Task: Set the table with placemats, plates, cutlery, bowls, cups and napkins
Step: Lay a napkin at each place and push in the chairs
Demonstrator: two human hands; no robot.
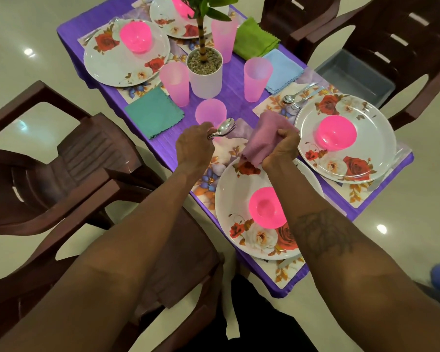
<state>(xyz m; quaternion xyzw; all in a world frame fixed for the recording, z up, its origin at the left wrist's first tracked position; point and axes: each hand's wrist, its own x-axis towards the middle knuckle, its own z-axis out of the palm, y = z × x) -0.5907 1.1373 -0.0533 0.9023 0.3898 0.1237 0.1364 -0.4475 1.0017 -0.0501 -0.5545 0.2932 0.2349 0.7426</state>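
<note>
My left hand [194,146] is closed around a spoon and fork [222,129], held above the near floral placemat [211,179]. My right hand [282,148] grips a mauve napkin [262,138] above the far rim of the near floral plate [236,199], which carries a pink bowl [266,207]. A pink cup [210,113] stands just beyond my left hand. To the right, another plate [361,158] holds a pink bowl [337,133], with a spoon and fork [294,100] beside it.
Two more plates with pink bowls [135,36], several pink cups, and teal [154,113], blue [282,69] and green [254,41] napkins lie on the purple table. A potted plant [205,69] stands mid-table. Brown plastic chairs [61,168] surround it; a grey tub [353,77] sits on the right one.
</note>
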